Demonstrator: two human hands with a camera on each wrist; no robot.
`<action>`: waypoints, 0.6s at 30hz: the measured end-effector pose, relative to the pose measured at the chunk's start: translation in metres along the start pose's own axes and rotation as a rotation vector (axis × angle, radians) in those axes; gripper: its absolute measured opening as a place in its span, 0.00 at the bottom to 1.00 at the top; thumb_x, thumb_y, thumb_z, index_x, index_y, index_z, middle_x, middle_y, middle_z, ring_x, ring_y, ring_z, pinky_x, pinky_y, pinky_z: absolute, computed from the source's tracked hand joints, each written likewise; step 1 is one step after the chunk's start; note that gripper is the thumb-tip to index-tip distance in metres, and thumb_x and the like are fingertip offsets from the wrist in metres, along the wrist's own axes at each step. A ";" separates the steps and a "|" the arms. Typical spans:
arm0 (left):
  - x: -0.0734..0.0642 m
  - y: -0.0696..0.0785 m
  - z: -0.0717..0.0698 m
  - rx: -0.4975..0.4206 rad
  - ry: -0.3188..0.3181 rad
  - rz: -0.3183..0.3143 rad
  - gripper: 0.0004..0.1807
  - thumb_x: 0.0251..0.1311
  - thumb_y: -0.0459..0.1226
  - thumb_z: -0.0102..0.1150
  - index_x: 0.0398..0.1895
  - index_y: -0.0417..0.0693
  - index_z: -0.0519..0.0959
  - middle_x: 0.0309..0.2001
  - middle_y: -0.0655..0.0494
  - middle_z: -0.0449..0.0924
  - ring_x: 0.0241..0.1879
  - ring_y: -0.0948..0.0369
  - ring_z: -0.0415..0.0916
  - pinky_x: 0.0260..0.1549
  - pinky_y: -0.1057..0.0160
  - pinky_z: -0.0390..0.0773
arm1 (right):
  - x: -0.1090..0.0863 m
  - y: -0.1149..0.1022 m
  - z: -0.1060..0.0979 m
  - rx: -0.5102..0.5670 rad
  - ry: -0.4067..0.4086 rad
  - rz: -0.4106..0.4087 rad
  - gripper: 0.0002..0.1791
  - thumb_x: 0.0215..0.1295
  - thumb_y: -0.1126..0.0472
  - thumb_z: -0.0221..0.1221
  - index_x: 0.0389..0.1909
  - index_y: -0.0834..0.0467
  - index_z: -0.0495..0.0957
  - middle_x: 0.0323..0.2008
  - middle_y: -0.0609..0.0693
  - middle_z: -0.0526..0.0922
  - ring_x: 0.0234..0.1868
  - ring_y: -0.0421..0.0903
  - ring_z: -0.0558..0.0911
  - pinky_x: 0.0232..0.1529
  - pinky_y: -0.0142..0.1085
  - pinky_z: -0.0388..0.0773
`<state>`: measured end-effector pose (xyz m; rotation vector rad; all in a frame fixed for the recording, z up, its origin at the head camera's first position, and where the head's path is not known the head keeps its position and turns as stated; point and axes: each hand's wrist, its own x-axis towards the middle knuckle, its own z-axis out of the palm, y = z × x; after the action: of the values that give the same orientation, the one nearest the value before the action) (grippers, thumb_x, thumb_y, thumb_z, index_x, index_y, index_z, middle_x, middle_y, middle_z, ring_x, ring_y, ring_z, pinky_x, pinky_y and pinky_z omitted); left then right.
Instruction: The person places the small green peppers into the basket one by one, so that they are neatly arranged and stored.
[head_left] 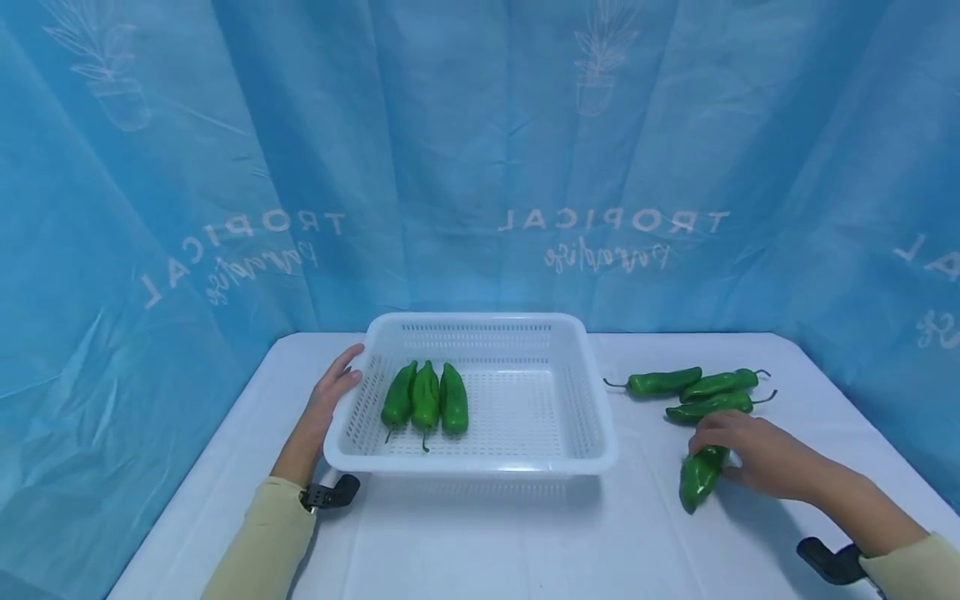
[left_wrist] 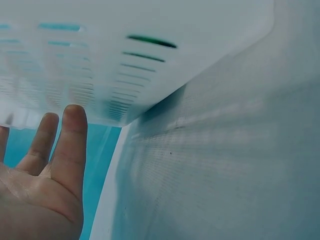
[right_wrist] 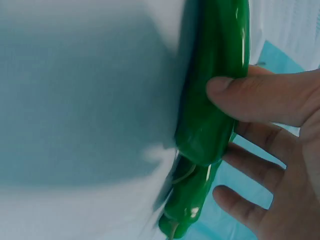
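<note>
My right hand (head_left: 765, 454) pinches a glossy green pepper (head_left: 701, 483) between thumb and fingers, low over the table at the right. In the right wrist view the thumb (right_wrist: 235, 97) lies across this pepper (right_wrist: 210, 120), and other green peppers (right_wrist: 187, 205) show beyond its end. My left hand (head_left: 326, 404) is at the left side of a white plastic basket (head_left: 480, 465), its fingers extended along the wall. The left wrist view shows these fingers (left_wrist: 72, 145) straight beside the slotted wall. Inside the basket, three green peppers (head_left: 426, 396) lie side by side at the left.
Three more green peppers, one pointing left (head_left: 663, 382), lie close together just beyond my right hand. A white cloth covers the table (head_left: 465, 542). Behind and beside it hangs a blue curtain (head_left: 450, 167) with mirrored lettering.
</note>
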<state>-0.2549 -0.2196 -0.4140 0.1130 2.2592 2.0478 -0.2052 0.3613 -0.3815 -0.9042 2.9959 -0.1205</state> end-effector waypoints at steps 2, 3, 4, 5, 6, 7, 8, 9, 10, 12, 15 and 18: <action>0.000 0.000 0.000 0.006 0.011 0.002 0.33 0.75 0.52 0.39 0.79 0.67 0.46 0.77 0.49 0.54 0.71 0.40 0.63 0.58 0.52 0.80 | 0.002 -0.001 0.001 0.008 -0.013 -0.008 0.23 0.45 0.63 0.75 0.42 0.39 0.84 0.45 0.42 0.83 0.48 0.50 0.82 0.47 0.50 0.84; 0.000 0.001 0.000 0.010 0.015 0.003 0.33 0.75 0.53 0.39 0.79 0.67 0.46 0.78 0.48 0.54 0.72 0.40 0.63 0.58 0.51 0.79 | 0.004 -0.002 0.001 0.021 -0.023 -0.004 0.22 0.47 0.61 0.75 0.44 0.40 0.84 0.45 0.42 0.83 0.48 0.50 0.82 0.47 0.50 0.83; 0.000 0.001 0.001 0.012 0.016 0.001 0.33 0.75 0.53 0.39 0.79 0.67 0.46 0.78 0.49 0.54 0.72 0.40 0.63 0.59 0.50 0.79 | 0.004 -0.003 0.001 0.038 -0.032 0.009 0.20 0.50 0.60 0.73 0.45 0.41 0.84 0.45 0.41 0.84 0.49 0.50 0.82 0.48 0.50 0.83; 0.000 0.000 0.001 0.013 0.018 0.003 0.33 0.74 0.53 0.39 0.79 0.67 0.46 0.78 0.48 0.54 0.71 0.40 0.63 0.59 0.48 0.78 | 0.005 -0.003 0.001 0.057 -0.042 0.022 0.19 0.52 0.58 0.72 0.47 0.42 0.84 0.46 0.41 0.85 0.49 0.51 0.82 0.48 0.51 0.83; 0.000 0.000 0.002 0.011 0.019 0.006 0.33 0.74 0.52 0.39 0.79 0.67 0.46 0.78 0.48 0.54 0.71 0.40 0.63 0.59 0.47 0.78 | 0.005 -0.004 0.001 0.073 -0.052 0.040 0.18 0.54 0.57 0.71 0.48 0.43 0.84 0.46 0.40 0.85 0.49 0.50 0.83 0.49 0.50 0.83; -0.001 0.000 0.002 0.008 0.019 0.007 0.33 0.74 0.52 0.39 0.79 0.67 0.46 0.78 0.48 0.54 0.71 0.40 0.63 0.59 0.47 0.78 | 0.006 -0.004 0.001 0.091 -0.067 0.053 0.17 0.56 0.55 0.69 0.49 0.45 0.84 0.47 0.41 0.86 0.49 0.50 0.83 0.48 0.50 0.82; -0.001 0.001 0.003 0.005 0.018 0.007 0.33 0.74 0.52 0.39 0.79 0.67 0.46 0.78 0.48 0.54 0.71 0.39 0.63 0.59 0.47 0.78 | 0.008 -0.005 0.000 0.105 -0.084 0.066 0.16 0.58 0.54 0.68 0.49 0.46 0.84 0.46 0.41 0.86 0.48 0.47 0.83 0.47 0.49 0.83; -0.001 0.001 0.003 0.005 0.017 0.008 0.33 0.74 0.52 0.39 0.79 0.67 0.46 0.78 0.48 0.54 0.71 0.39 0.63 0.59 0.47 0.78 | 0.009 -0.005 0.000 0.115 -0.100 0.079 0.16 0.60 0.53 0.67 0.50 0.47 0.84 0.46 0.41 0.86 0.47 0.44 0.83 0.47 0.47 0.83; -0.001 0.001 0.003 0.003 0.017 0.008 0.33 0.74 0.52 0.39 0.79 0.67 0.46 0.78 0.49 0.54 0.71 0.39 0.63 0.59 0.47 0.78 | 0.011 -0.005 0.000 0.120 -0.114 0.090 0.15 0.61 0.53 0.66 0.49 0.48 0.84 0.45 0.41 0.87 0.44 0.40 0.82 0.45 0.44 0.83; -0.001 0.001 0.003 -0.002 0.016 0.008 0.33 0.74 0.52 0.39 0.79 0.67 0.46 0.78 0.49 0.54 0.71 0.39 0.63 0.58 0.48 0.78 | 0.014 -0.006 0.000 0.133 -0.137 0.110 0.15 0.63 0.54 0.65 0.49 0.50 0.83 0.42 0.41 0.86 0.39 0.34 0.79 0.39 0.38 0.81; -0.001 0.002 0.002 -0.003 0.013 0.009 0.33 0.75 0.53 0.39 0.79 0.67 0.46 0.78 0.49 0.54 0.71 0.39 0.63 0.58 0.48 0.79 | 0.018 -0.006 0.001 0.161 -0.144 0.137 0.15 0.64 0.57 0.64 0.50 0.54 0.80 0.39 0.42 0.85 0.36 0.33 0.80 0.35 0.32 0.79; -0.001 0.003 0.001 -0.004 0.013 0.009 0.33 0.75 0.53 0.39 0.79 0.68 0.46 0.78 0.49 0.54 0.71 0.39 0.63 0.58 0.48 0.79 | 0.021 -0.008 -0.001 0.221 -0.131 0.151 0.17 0.63 0.63 0.63 0.52 0.56 0.74 0.40 0.48 0.86 0.39 0.42 0.84 0.33 0.32 0.80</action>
<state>-0.2535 -0.2188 -0.4113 0.1101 2.2664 2.0631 -0.2186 0.3427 -0.3797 -0.6371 2.8438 -0.3660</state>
